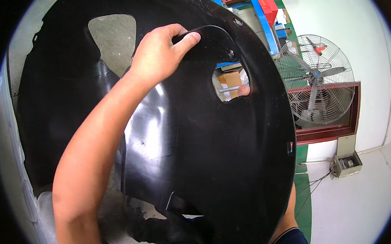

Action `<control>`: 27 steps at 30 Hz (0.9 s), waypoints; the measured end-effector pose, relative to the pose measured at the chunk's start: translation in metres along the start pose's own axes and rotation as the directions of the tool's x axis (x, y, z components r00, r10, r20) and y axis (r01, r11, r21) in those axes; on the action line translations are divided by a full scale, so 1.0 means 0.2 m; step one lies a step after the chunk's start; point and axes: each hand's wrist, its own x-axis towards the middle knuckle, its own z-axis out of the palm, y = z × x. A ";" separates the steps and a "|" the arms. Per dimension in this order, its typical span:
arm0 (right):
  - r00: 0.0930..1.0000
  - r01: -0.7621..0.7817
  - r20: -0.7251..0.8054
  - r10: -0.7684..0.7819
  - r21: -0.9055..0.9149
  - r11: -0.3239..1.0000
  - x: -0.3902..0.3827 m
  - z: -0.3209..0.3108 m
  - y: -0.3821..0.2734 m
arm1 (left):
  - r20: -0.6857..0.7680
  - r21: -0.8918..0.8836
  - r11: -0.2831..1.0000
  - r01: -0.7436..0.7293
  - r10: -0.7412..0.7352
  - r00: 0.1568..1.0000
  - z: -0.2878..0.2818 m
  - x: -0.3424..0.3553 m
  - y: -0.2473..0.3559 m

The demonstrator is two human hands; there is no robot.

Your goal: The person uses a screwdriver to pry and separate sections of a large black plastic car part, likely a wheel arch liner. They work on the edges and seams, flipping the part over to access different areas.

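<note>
A large black, glossy moulded panel [205, 139] with cut-outs fills most of the view. My left hand [168, 50] grips a curved edge near its top, thumb lying along the edge and fingers curled over it. Behind the panel, my right hand [244, 90] shows only as a fingertip in the right cut-out, against a thin grey rod [229, 89]; the rest of that hand is hidden. The right forearm appears at the lower right, beyond the panel's rim.
A wire-guarded fan [314, 76] stands at a red-framed opening in the white wall. Below it is a wall box [348, 164] with cables. A blue frame [267, 30] and red box [266, 3] are at the back, above a green floor strip [304, 218].
</note>
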 end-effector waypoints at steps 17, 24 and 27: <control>0.964 0.185 -0.106 -0.243 -0.385 0.904 0.18 0.11 -0.14 | 0.264 -0.388 0.835 0.389 -0.304 0.915 0.29 -0.08 -0.14; 0.962 0.180 -0.119 -0.245 -0.397 0.900 0.18 0.10 -0.12 | 0.293 -0.414 0.802 0.431 -0.331 0.897 0.28 -0.08 -0.13; 0.963 0.179 -0.119 -0.243 -0.393 0.902 0.16 0.10 -0.10 | 0.275 -0.426 0.806 0.411 -0.318 0.907 0.30 -0.08 -0.15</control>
